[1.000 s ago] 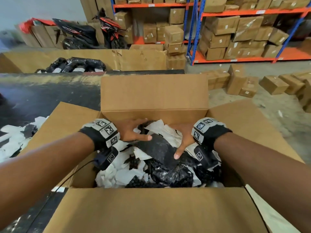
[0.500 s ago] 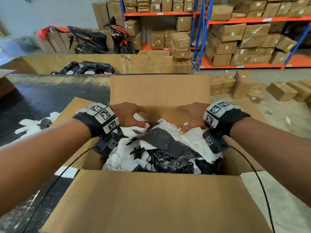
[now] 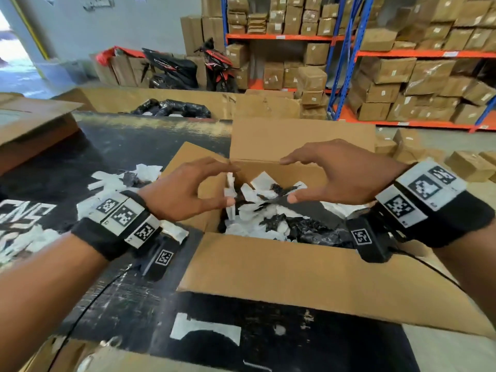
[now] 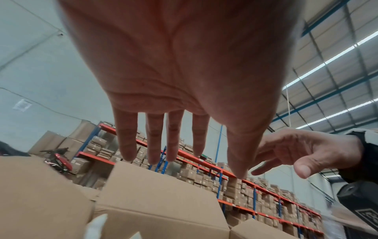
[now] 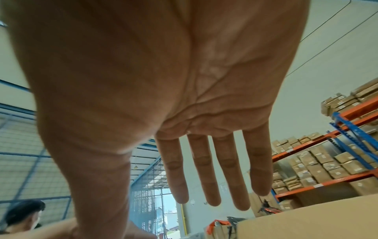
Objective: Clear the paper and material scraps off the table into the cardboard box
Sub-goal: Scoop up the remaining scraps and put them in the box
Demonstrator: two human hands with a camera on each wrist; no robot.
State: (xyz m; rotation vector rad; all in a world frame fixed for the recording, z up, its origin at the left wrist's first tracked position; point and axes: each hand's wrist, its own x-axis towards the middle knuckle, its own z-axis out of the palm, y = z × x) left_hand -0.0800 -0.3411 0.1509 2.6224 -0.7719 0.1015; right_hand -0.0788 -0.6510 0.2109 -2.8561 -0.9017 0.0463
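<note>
**2 empty hands above an open box of scraps**

On the left of the black worktop (image 3: pixel 112 146) lay a loose patch of white and black scraps (image 3: pixel 126 178), too jumbled to count, with more white bits nearer the left edge. White lettering printed on the worktop there was cut off and not readable. The left hand (image 3: pixel 185 194) hovered over the box's left flap, fingers spread and relaxed, holding nothing. 1 cardboard box (image 3: pixel 308 275) stood open on the worktop, its 4 flaps folded out, its long axis running left to right, its opening facing up. Inside sat a heap of white paper and black material scraps (image 3: pixel 271 210). The right hand (image 3: pixel 341 175) hung over the box's right half, fingers likewise straight and apart, empty.
</note>
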